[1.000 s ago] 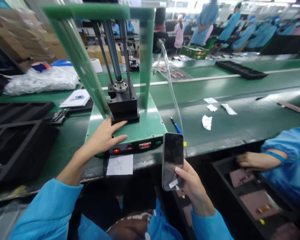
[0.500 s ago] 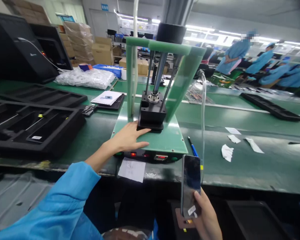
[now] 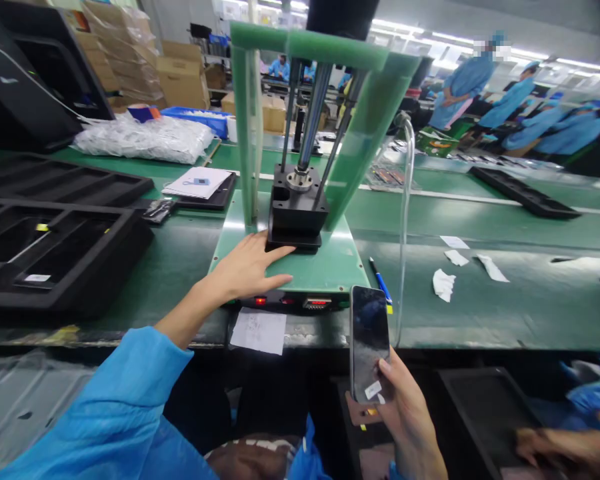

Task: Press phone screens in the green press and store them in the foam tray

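Note:
My left hand (image 3: 243, 269) lies on the green base plate (image 3: 310, 272) of a bench press, fingers stretched and spread. Its fingertips reach the foot of the black press block (image 3: 299, 217), and some are partly hidden beside it. The block is down on a thin black piece, at the lower end of steel rods. In front of the bench edge, my right hand (image 3: 407, 400) is closed around a smartphone (image 3: 369, 333), thumb on its glass. The phone is held nearly upright, with a small white label near its lower end.
A black foam tray (image 3: 65, 260) with slots is at the left. A blue pen (image 3: 380, 280), a clear hose (image 3: 407, 200) and paper scraps (image 3: 444, 285) lie to the right. Another person's hand (image 3: 555, 443) shows at the lower right, by a black tray (image 3: 490, 407).
The view has shifted slightly, so the bench appears a little up and left. Another person's hand and blue sleeve have come in at the lower right. Both my hands keep their places.

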The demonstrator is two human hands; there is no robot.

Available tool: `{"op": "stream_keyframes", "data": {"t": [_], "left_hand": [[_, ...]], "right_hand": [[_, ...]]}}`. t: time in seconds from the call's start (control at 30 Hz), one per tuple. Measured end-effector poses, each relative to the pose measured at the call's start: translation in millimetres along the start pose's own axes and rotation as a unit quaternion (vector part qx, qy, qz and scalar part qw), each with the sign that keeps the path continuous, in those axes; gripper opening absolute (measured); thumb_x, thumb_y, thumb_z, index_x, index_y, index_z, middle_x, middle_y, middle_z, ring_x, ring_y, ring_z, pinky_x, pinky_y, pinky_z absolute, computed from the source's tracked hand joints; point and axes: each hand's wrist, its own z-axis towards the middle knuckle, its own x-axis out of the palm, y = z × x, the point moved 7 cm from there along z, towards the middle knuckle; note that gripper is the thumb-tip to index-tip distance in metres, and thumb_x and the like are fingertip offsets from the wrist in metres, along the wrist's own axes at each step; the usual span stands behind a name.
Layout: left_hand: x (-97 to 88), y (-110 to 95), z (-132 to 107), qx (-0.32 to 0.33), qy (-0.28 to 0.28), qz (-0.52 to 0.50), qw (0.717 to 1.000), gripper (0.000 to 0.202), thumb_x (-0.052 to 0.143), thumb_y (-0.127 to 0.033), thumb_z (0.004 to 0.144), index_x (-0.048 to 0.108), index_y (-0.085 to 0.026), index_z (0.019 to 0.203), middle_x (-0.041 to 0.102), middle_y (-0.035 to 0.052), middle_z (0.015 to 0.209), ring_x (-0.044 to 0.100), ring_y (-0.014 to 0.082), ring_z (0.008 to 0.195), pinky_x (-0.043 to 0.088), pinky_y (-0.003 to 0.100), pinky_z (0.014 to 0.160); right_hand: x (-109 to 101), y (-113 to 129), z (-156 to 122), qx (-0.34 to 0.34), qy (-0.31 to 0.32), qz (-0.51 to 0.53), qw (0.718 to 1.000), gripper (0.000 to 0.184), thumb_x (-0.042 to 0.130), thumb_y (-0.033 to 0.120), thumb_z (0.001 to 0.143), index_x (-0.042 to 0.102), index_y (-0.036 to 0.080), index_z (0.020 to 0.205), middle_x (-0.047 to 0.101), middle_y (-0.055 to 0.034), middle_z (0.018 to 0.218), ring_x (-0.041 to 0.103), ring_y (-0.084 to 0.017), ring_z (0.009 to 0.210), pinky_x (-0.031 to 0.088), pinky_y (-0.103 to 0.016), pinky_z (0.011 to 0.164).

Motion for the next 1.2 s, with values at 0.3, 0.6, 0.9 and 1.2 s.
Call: {"op": "stream_keyframes", "data": {"t": [0.3,0.6,0.9,1.2], "left_hand": [[-0.3,0,1,0.009,0.006,0.031,0.999,0.067,0.043,-0.065,0.095,0.048,-0.025,0.148,0.042,0.0151,0.153,0.042,0.0367,0.138,0.036,0.052,0.114],[0.8,-1,3,0.016,0.012,0.033,0.999,0.068,0.040,-0.066,0.095,0.048,-0.024,0.148,0.039,0.0150,0.155,0.040,0.0356,0.140,0.034,0.051,0.116],[-1.5,-1,1,0.002,0.017,0.029,0.999,0.067,0.044,-0.065,0.094,0.047,-0.025,0.148,0.042,0.0140,0.154,0.040,0.0355,0.141,0.035,0.052,0.116],[0.1,0,0,-0.006,0.015,0.015,1.000,0.066,0.048,-0.064,0.093,0.047,-0.027,0.148,0.043,0.0123,0.155,0.038,0.0346,0.143,0.033,0.053,0.117]], "right_hand": [[10,2,1,-0.010,0.049,0.011,0.999,0.045,0.083,0.029,0.079,0.071,0.028,0.122,0.070,-0.0075,0.122,0.067,-0.023,0.108,0.054,-0.030,0.090],[16,3,-4,0.000,0.103,0.007,0.995,0.045,0.082,0.027,0.081,0.068,0.028,0.124,0.071,-0.0072,0.118,0.068,-0.023,0.103,0.055,-0.031,0.087],[6,-11,-7,0.011,0.154,-0.044,0.987,0.045,0.077,0.033,0.087,0.060,0.027,0.129,0.072,-0.0086,0.090,0.064,-0.016,0.048,0.048,-0.019,0.041],[-1,-23,-5,0.034,0.123,-0.054,0.990,0.063,0.086,0.036,0.077,0.058,0.024,0.132,0.069,-0.0072,0.073,0.060,-0.015,0.045,0.038,-0.015,0.037]]}}
